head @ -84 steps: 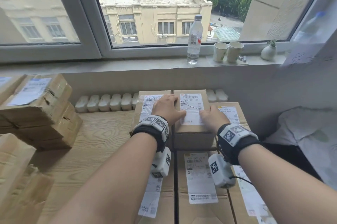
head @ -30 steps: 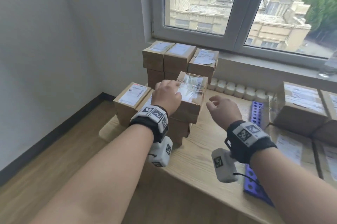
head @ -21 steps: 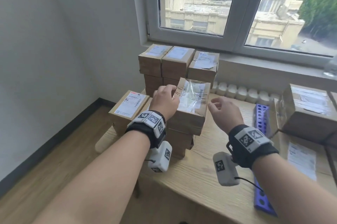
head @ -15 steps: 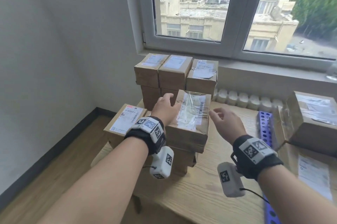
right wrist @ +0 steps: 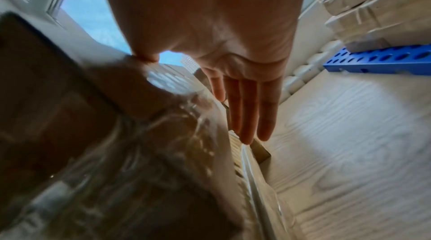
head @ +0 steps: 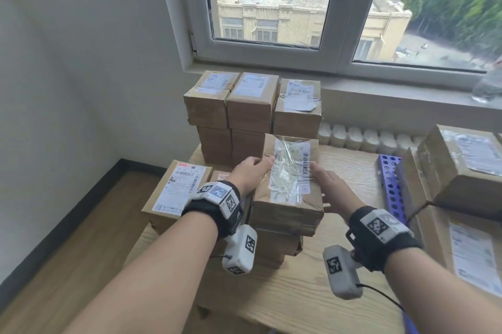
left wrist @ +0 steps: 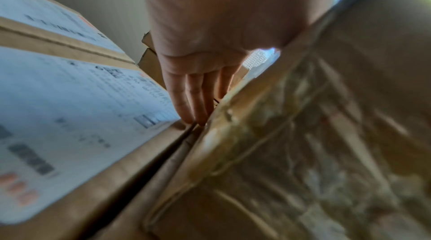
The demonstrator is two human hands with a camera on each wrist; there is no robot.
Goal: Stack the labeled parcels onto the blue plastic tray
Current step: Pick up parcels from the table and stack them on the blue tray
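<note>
A brown parcel with a wrinkled, tape-covered label lies on top of a short stack at the table's left end. My left hand lies against its left side, thumb on the top edge. The left wrist view shows my left hand's fingers straight down between this parcel and a labelled neighbour. My right hand lies against the right side. In the right wrist view my right hand's fingers are straight along the parcel. The blue perforated tray lies to the right, also seen from the right wrist.
A taller stack of parcels stands behind, under the window. A labelled parcel sits at the left edge. More parcels rest on the tray at right. White bottles line the back of the wooden table.
My right hand has come in from the air to the parcel's right side. My left hand has slid from the parcel's top down onto its left side. The view has tilted down.
</note>
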